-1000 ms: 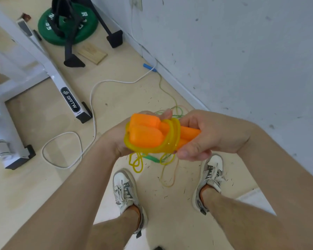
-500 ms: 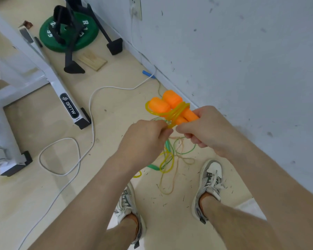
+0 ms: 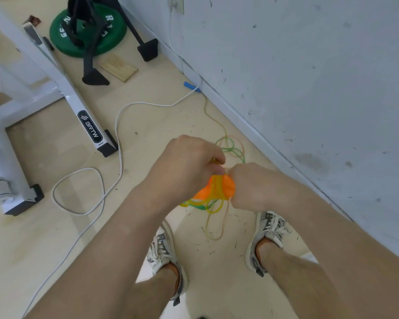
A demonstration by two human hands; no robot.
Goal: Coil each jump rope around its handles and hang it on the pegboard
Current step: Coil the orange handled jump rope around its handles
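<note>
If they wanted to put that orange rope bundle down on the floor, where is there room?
Bare floor lies between the white cable and the wall. Another patch: lower left, below the cable's loop. Crowded: loose rope loops lie between the left shoe and right shoe, and by the wall.

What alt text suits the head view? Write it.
The right hand grips orange handles wound with yellow rope, which the left hand pinches; loose loops hang below, near two shoes. A green plate and white cable lie on the floor left, a wall right.
</note>
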